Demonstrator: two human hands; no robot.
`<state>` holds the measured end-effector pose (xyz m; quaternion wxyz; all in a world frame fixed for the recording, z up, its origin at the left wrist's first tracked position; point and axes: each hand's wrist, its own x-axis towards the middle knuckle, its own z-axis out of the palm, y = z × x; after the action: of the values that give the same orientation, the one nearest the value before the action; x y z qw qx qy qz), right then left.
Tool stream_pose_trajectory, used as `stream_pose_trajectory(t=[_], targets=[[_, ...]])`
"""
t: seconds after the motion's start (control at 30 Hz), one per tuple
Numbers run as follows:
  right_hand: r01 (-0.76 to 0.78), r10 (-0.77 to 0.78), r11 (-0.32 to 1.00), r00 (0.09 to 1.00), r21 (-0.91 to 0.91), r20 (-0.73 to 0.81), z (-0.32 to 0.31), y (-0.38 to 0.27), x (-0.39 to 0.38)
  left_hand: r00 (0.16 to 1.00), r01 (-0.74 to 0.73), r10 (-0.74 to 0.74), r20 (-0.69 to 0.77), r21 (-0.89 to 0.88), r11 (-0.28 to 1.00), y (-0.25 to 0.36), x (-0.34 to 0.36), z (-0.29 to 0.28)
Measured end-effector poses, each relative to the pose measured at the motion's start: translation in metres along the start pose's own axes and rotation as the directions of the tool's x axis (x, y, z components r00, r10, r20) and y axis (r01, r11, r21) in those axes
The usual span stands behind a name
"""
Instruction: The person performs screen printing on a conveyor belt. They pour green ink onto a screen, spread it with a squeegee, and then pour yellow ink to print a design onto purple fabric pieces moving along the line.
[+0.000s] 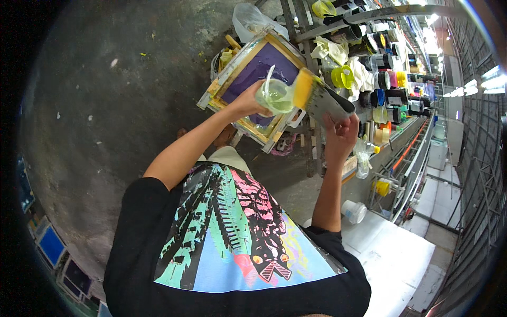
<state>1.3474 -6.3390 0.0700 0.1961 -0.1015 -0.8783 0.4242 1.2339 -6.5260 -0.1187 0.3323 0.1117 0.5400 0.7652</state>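
My left hand [250,100] is closed around a clear plastic cup [278,99] with pale greenish contents. A thin white stick stands up out of the cup. My right hand [342,129] grips a grey, speckled piece [323,103] with a broad yellow end and a dark edge; whether it is a squeegee or a tub, I cannot tell. It tilts so that its yellow end lies close beside the cup's rim. Below both hands sits a wooden-framed printing screen [232,71] with a purple mesh, partly hidden by my left hand and the cup.
Shelves to the right hold several paint tubs, with a lime-green bowl [343,77] and cream cloths [362,75] near the screen. A clear plastic bag [253,21] lies behind it. A white bucket [354,211] stands by a white tabletop [385,253]. Framed screens [51,245] line the lower left.
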Motion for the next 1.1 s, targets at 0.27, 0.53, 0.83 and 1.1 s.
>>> stream_pose_trajectory(t=[0.27, 0.53, 0.83, 1.1], targets=[[0.291, -0.274, 0.956, 0.936, 0.047, -0.223, 0.012, -0.005, -0.019, 0.964, -0.231, 0.237, -0.117, 0.065, 0.971, 0.065, -0.01, 0.025], [0.339, -0.365, 0.928, 0.91, -0.154, -0.196, 0.033, -0.008, -0.023, 0.897, -0.296, 0.33, -0.293, 0.155, 0.942, 0.094, -0.02, 0.024], [0.279, -0.323, 0.924, 0.936, -0.262, -0.139, 0.038, -0.004, -0.023, 0.831, -0.372, 0.434, -0.347, 0.233, 0.898, 0.111, -0.04, 0.022], [0.459, -0.495, 0.845, 0.865, -0.276, -0.079, 0.034, 0.018, -0.007, 0.733, -0.45, 0.531, -0.426, 0.282, 0.847, 0.127, -0.06, 0.01]])
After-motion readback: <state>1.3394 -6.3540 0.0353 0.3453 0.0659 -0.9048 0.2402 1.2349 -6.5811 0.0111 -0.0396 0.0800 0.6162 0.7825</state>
